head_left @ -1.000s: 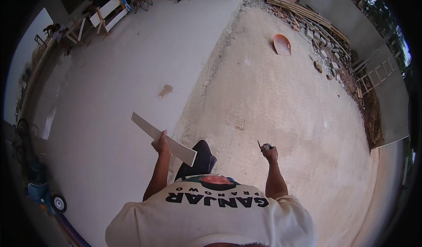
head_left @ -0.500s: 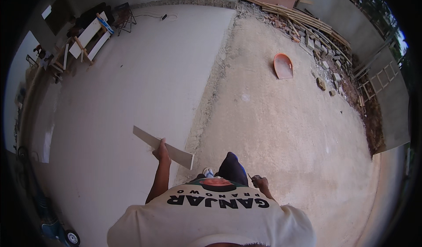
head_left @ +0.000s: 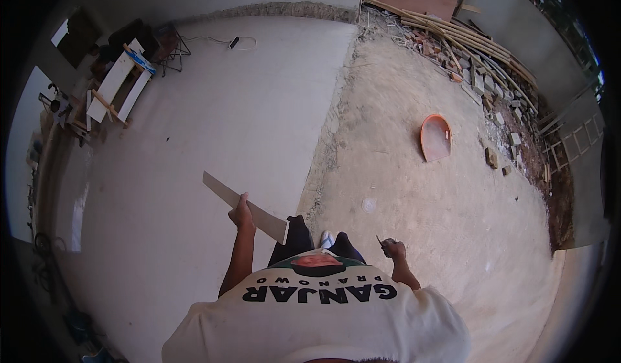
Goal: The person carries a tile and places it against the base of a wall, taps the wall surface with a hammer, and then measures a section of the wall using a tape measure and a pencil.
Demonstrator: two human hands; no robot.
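Note:
My left hand point(head_left: 241, 213) is closed around a long, flat, pale board point(head_left: 217, 186), gripping its edge near the middle. The board slants from upper left down toward my legs. Out to the right, over the rough ground, my right hand point(head_left: 392, 249) is closed on a small thin tool point(head_left: 379, 239). Its narrow end pokes out past the fingers; the rest is hidden in the fist, and its kind cannot be made out. One foot in a light sandal point(head_left: 327, 239) shows between my dark trouser legs.
An orange scoop point(head_left: 436, 138) lies on the rough ground ahead right. Beyond it are a rubble pile point(head_left: 479, 78), long poles point(head_left: 462, 33) and a ladder point(head_left: 576, 144) by the wall. A smooth pale floor point(head_left: 194, 117) stretches left, with a bench of white boards point(head_left: 115, 86) far left.
I have stepped forward: the scoop and rubble appear nearer and my legs have changed stride. Both hands keep their hold, the right one swung slightly forward and outward.

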